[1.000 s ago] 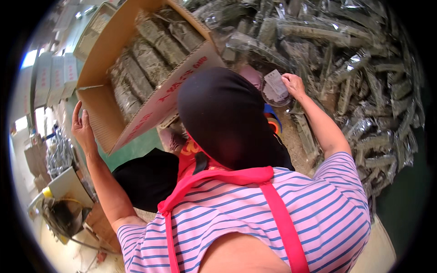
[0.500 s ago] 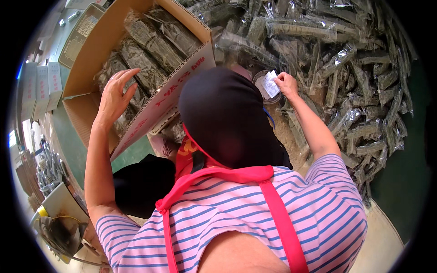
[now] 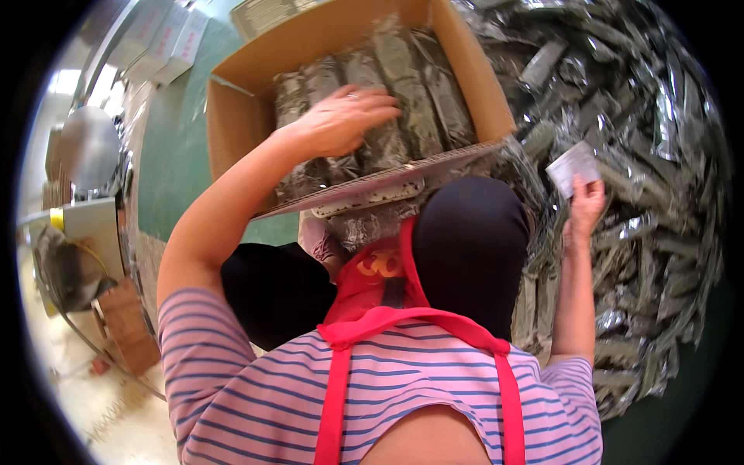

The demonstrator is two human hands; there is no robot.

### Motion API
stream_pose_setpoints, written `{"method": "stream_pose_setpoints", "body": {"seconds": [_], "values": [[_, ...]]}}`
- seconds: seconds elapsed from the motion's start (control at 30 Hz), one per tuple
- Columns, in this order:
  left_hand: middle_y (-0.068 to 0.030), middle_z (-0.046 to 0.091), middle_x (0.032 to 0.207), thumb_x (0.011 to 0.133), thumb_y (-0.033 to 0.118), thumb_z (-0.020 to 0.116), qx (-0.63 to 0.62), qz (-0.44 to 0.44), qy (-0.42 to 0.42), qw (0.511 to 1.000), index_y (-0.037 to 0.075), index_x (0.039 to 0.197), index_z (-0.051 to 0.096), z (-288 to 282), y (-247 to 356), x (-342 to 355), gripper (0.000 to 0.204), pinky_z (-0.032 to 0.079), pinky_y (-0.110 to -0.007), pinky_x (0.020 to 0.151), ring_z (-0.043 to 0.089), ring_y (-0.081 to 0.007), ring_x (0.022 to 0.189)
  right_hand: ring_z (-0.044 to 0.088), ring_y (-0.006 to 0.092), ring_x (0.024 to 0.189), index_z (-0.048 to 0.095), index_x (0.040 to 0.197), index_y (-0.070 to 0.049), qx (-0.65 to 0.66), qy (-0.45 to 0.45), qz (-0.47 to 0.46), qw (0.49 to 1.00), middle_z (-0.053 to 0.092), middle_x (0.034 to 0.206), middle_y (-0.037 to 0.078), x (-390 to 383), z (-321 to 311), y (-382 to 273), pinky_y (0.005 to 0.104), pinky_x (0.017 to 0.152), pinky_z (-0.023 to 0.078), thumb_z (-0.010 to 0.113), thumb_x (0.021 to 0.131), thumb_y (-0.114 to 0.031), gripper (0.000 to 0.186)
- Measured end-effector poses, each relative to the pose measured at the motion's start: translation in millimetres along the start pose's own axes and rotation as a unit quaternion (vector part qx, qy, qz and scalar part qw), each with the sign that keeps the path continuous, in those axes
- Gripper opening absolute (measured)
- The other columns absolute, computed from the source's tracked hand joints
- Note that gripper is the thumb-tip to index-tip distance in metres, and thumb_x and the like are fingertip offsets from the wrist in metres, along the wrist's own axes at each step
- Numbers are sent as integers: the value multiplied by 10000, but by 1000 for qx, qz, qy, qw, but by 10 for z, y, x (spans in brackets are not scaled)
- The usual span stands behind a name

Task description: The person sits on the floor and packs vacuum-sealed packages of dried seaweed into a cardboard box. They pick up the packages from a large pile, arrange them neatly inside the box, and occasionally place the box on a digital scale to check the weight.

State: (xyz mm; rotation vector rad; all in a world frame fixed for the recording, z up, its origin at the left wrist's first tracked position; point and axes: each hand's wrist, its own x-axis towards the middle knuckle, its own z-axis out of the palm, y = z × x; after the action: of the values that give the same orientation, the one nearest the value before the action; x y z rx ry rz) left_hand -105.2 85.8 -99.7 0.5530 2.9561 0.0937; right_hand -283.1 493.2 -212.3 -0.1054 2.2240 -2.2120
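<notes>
My left hand (image 3: 346,122) reaches over the near wall of a cardboard box (image 3: 232,128), fingers stretched out above the clear-wrapped packets inside. These packets (image 3: 404,85) are long, dark greenish-brown and laid side by side in a row. Whether my fingertips touch them I cannot tell. Off to the right, my right hand (image 3: 586,203) pinches a small white paper slip (image 3: 573,166) by its lower edge. It is held up over a big heap of similar wrapped packets (image 3: 635,248).
The heap spreads across the whole right side. White cartons (image 3: 167,46) stand at the far left on a green surface (image 3: 182,155). A metal machine (image 3: 93,232) with a cable is at the left. A pale perforated tray (image 3: 372,198) lies under the box's near edge.
The view has swung, so the box appears more central. My left hand has moved further over the packets. My right hand has carried the paper away from a round clear container.
</notes>
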Motion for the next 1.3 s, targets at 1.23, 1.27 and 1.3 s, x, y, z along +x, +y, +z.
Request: {"method": "stream_pose_setpoints", "body": {"seconds": [1.23, 1.27, 1.3], "values": [[-120, 571, 963, 899, 305, 466, -554, -532, 226, 599, -29, 1017, 545, 141, 227, -3062, 363, 540, -310, 592, 585, -187, 782, 346, 250, 1217, 234, 1387, -174, -60, -443, 458, 768, 286, 1361, 101, -480, 2916, -909, 485, 936, 383, 420, 890, -561, 656], [-101, 577, 961, 894, 310, 479, -554, -531, 262, 585, -10, 1027, 552, 79, 84, -3228, 354, 538, -298, 574, 586, -189, 801, 322, 260, 1236, 213, 1396, -185, -56, -455, 461, 760, 255, 1381, 105, -704, 3125, -1032, 499, 943, 375, 421, 888, -564, 667], [-93, 571, 994, 892, 324, 485, -550, -545, 343, 532, 18, 1025, 558, 109, 12, -3469, 341, 542, -317, 591, 588, -198, 811, 298, 270, 1256, 191, 1405, -197, -49, -472, 465, 747, 224, 1400, 109, -964, 3370, -1141, 512, 949, 367, 423, 886, -567, 679]]}}
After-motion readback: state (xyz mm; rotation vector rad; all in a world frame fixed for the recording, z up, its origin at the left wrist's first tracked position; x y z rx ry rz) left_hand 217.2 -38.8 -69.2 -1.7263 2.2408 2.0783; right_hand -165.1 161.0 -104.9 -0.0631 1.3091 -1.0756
